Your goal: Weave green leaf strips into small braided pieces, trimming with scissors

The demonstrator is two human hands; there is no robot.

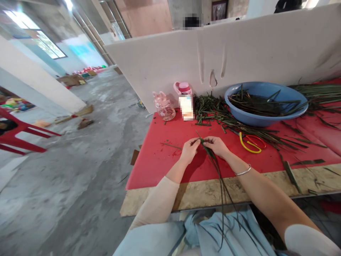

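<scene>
Both hands meet over the red table cover. Between thumb and fingers, my left hand pinches the knotted or woven top of some long green leaf strips. My right hand is closed on the same strips, just beside the left. Their long ends hang down over the table edge onto my lap. To the right of my right hand lie scissors with yellow and red handles. A thin loose strip lies left of my left hand.
A blue basin holds dark leaf strips; cut green pieces pile beside it. A pink clear bottle and a pink-lidded cup stand before a white panel. A red chair stands left on the concrete floor.
</scene>
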